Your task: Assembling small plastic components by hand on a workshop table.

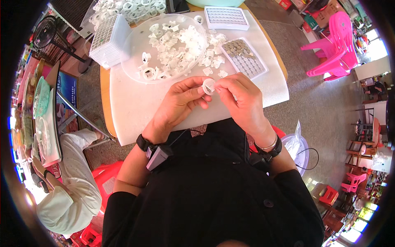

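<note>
A small round white plastic part [207,86] is pinched between the thumb and fingers of my left hand [183,98], above the near part of the table. My right hand [243,98] is closed, its thumb and forefinger pressed together at the part's right edge. Whatever those fingertips hold is too small and covered to make out. Just beyond my hands lies a wide, shallow translucent tray [128,61] heaped with loose white plastic pieces [179,49]. More white pieces [212,57] are scattered to its right. Farther right, a white compartment tray [252,67] carries several grey, coin-like discs [238,48].
A stack of white gridded trays [110,43] stands at the table's left, near a bin of white parts [129,9]. Another white compartment tray [226,18] lies at the back. A person in white [74,177] sits to my left. Pink chairs [335,47] stand right.
</note>
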The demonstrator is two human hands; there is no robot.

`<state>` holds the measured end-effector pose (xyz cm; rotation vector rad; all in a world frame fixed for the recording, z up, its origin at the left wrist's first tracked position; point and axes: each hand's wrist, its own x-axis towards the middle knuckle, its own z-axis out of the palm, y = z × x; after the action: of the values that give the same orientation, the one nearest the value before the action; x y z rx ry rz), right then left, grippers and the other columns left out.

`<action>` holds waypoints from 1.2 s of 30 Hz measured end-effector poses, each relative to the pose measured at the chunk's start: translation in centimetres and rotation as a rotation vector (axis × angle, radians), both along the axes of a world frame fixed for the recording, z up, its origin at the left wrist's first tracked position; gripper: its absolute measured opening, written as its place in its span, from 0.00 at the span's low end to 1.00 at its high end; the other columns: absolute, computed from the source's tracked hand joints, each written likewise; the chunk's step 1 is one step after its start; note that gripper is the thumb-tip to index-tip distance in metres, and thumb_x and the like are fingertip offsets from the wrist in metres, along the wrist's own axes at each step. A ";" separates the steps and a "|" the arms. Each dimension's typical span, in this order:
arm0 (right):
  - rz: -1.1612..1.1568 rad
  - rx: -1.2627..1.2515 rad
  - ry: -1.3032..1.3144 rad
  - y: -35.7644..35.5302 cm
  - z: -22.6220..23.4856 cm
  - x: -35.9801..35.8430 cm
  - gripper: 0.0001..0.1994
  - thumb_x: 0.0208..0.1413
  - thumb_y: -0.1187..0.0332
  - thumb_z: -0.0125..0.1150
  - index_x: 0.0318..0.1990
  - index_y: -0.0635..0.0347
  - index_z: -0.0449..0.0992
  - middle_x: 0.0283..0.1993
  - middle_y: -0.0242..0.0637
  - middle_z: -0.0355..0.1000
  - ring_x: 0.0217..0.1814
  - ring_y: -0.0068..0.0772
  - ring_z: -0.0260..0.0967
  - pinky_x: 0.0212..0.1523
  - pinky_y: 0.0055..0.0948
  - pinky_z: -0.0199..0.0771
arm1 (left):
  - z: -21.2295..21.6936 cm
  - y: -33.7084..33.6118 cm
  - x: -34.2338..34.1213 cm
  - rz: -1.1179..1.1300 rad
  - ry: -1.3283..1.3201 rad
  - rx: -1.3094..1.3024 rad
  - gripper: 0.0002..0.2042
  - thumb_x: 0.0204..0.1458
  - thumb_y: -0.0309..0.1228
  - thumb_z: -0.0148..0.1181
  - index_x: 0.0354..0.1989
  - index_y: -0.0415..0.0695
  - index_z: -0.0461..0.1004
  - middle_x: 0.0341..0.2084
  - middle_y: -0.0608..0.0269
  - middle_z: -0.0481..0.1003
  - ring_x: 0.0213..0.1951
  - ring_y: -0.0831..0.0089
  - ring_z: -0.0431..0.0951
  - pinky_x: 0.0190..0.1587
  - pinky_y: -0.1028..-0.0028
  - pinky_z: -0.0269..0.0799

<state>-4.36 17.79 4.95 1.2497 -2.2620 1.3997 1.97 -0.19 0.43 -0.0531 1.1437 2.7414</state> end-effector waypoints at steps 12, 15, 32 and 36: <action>0.062 -0.178 -0.768 0.0 -0.7 -0.4 0.08 0.52 0.74 0.61 0.40 0.65 0.74 0.30 0.31 0.72 0.31 0.19 0.68 0.31 0.20 0.69 | 0.2 0.2 -0.1 -0.003 0.058 -0.080 0.13 0.58 0.25 0.53 0.50 0.35 0.71 0.38 0.59 0.75 0.38 0.73 0.76 0.40 0.76 0.74; 0.113 -0.203 -0.912 0.2 -0.5 -0.5 0.09 0.53 0.74 0.61 0.41 0.65 0.73 0.30 0.30 0.72 0.30 0.16 0.66 0.31 0.18 0.69 | 0.4 0.6 0.0 0.032 0.023 -0.094 0.13 0.58 0.26 0.53 0.50 0.35 0.71 0.37 0.60 0.75 0.36 0.74 0.75 0.38 0.75 0.74; -0.065 -0.109 -0.616 0.1 -2.6 0.2 0.09 0.50 0.77 0.59 0.40 0.66 0.74 0.30 0.34 0.73 0.30 0.20 0.70 0.32 0.22 0.71 | 3.6 1.8 -0.5 0.039 -0.120 -0.762 0.13 0.56 0.25 0.54 0.50 0.36 0.70 0.26 0.61 0.75 0.25 0.77 0.75 0.26 0.78 0.74; -0.108 -0.097 -0.597 0.0 -3.2 0.1 0.09 0.50 0.77 0.59 0.40 0.65 0.74 0.28 0.38 0.74 0.29 0.25 0.72 0.31 0.25 0.72 | 2.7 2.2 -0.8 0.095 -0.111 -0.731 0.12 0.55 0.23 0.53 0.47 0.35 0.71 0.22 0.60 0.74 0.21 0.78 0.74 0.23 0.79 0.72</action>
<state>-4.29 17.78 1.80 0.7253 -2.5216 2.0145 1.16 2.02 3.14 -0.3493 2.0693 2.1984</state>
